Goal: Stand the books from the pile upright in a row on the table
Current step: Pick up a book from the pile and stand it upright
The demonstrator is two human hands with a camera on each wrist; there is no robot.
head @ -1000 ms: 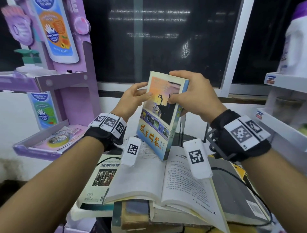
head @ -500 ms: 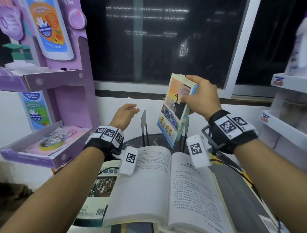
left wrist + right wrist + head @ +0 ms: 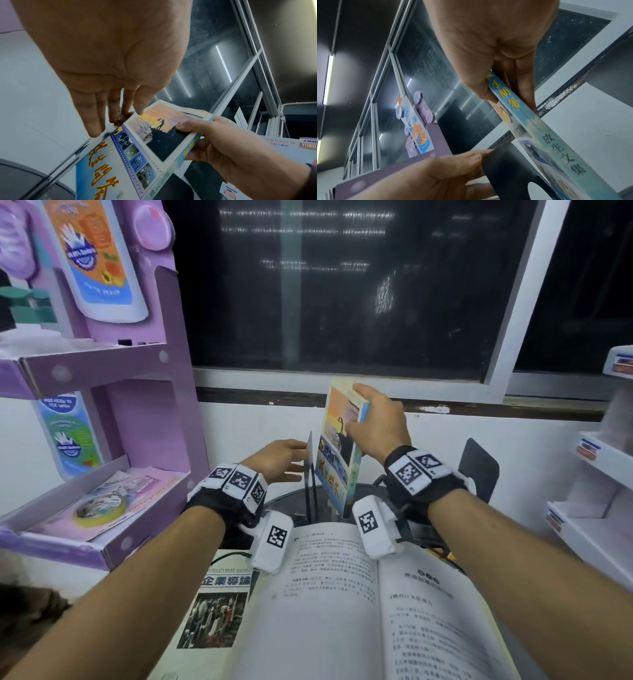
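A blue book with a sunset cover point(image 3: 337, 460) stands nearly upright at the back of the table, just right of a thin black bookend point(image 3: 310, 470). My right hand point(image 3: 356, 409) grips its top corner, thumb on the cover and fingers behind the spine point(image 3: 539, 128). My left hand point(image 3: 298, 462) lies with straight fingers against the bookend's left face and holds nothing; its fingertips point(image 3: 111, 119) touch the plate's top edge. In front of both wrists lies an open book point(image 3: 359, 594) on top of the pile, over another book with a crowd photo point(image 3: 219, 604).
A second black bookend point(image 3: 478, 470) stands to the right. The round dark table point(image 3: 287, 501) is small. A purple display shelf point(image 3: 137, 412) crowds the left, white shelves point(image 3: 599, 508) the right. A white wall and dark window are close behind.
My left hand let go of the blue book and moved to the left bookend. My right hand carried the book away from me and down beside that bookend, turning it upright.
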